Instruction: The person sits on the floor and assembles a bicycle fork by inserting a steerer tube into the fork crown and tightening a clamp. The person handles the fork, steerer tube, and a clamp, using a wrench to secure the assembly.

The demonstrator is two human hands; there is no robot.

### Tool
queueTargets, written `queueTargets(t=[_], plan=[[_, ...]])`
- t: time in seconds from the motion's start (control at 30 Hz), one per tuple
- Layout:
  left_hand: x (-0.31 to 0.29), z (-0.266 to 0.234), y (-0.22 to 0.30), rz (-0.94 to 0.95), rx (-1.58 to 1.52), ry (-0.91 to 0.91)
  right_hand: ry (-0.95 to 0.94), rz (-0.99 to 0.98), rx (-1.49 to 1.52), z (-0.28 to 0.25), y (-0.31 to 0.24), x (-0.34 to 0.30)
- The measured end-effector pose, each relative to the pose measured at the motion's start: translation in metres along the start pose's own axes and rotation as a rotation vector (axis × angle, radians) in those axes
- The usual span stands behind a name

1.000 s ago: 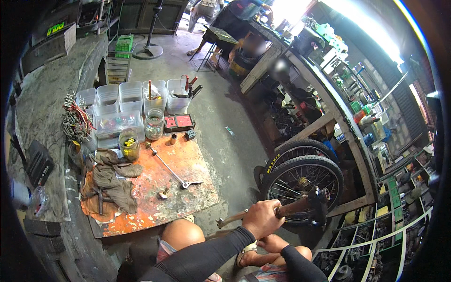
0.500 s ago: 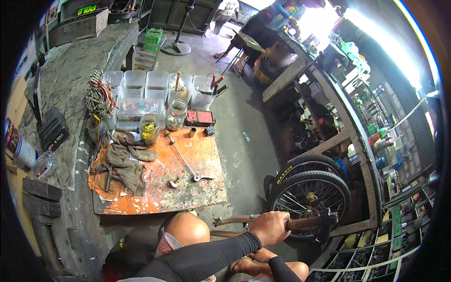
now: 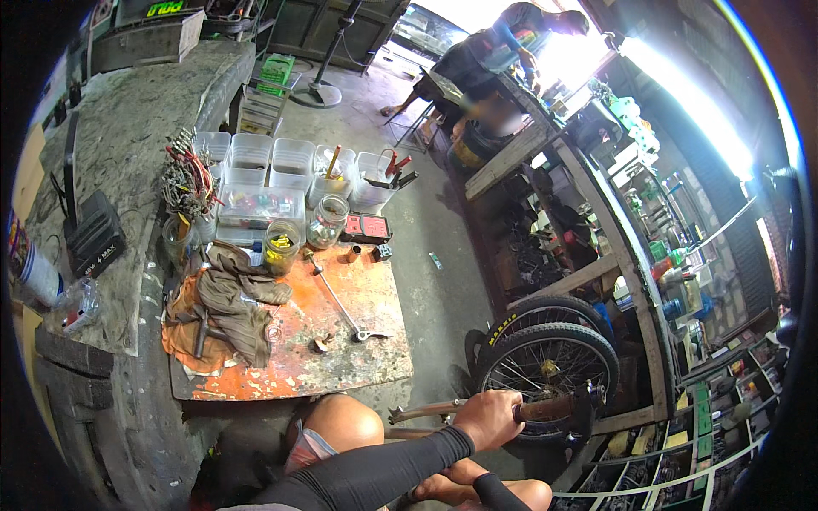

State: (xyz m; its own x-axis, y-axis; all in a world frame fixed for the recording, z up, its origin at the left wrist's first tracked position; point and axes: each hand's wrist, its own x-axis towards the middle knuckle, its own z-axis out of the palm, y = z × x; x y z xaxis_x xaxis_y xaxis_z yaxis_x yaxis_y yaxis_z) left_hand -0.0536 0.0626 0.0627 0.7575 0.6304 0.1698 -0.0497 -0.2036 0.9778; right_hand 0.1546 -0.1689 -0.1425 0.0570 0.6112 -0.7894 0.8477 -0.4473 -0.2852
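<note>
My left hand, in a black sleeve, is closed in a fist around a thick brown bar. A dark crosspiece sits at the bar's right end; its exact kind I cannot tell. Two tan tubes of what looks like a bicycle part run left from behind this fist. Below the left forearm, my right hand is partly covered, its fingers hidden. Ahead, a low orange board bears a long ratchet wrench, a small metal piece and a brown rag.
Clear plastic bins and glass jars stand at the board's far side. Two bicycle wheels lean on a wooden rack at right. A dark workbench runs along the left. A co-worker bends over a far bench.
My view has tilted and shifted slightly, so the board sits a little lower. The left fist still grips the brown bar. A far person in a light shirt has left the view.
</note>
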Motion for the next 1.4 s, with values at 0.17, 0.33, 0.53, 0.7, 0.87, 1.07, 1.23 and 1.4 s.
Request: queueTargets(t=[0.17,0.33,0.53,0.7,0.87,1.07,1.23,1.4], plan=[[-0.002,-0.002,0.007,-0.008,0.0,-0.021,-0.012,-0.123,-0.01,-0.008,-0.023,-0.018],[0.0,0.003,-0.002,0.025,0.01,-0.032,-0.015,-0.308,0.108,-0.037,-0.116,-0.065],[0.001,0.009,-0.003,0.042,0.01,-0.02,-0.104,-0.359,0.071,-0.046,-0.114,-0.069],[0.001,0.006,0.004,0.011,0.027,-0.07,-0.15,-0.152,0.239,-0.032,-0.089,-0.046],[-0.002,0.002,0.001,-0.003,0.037,-0.07,-0.214,-0.448,0.586,-0.049,-0.133,-0.07],[-0.003,0.001,0.002,0.012,0.015,-0.069,-0.122,-0.301,0.501,-0.049,-0.152,-0.083],[-0.002,-0.002,0.004,-0.02,0.02,-0.069,-0.113,-0.481,0.621,-0.04,-0.138,-0.084],[-0.004,-0.009,0.004,0.052,0.014,0.002,-0.097,-0.351,0.699,-0.022,-0.109,-0.074]])
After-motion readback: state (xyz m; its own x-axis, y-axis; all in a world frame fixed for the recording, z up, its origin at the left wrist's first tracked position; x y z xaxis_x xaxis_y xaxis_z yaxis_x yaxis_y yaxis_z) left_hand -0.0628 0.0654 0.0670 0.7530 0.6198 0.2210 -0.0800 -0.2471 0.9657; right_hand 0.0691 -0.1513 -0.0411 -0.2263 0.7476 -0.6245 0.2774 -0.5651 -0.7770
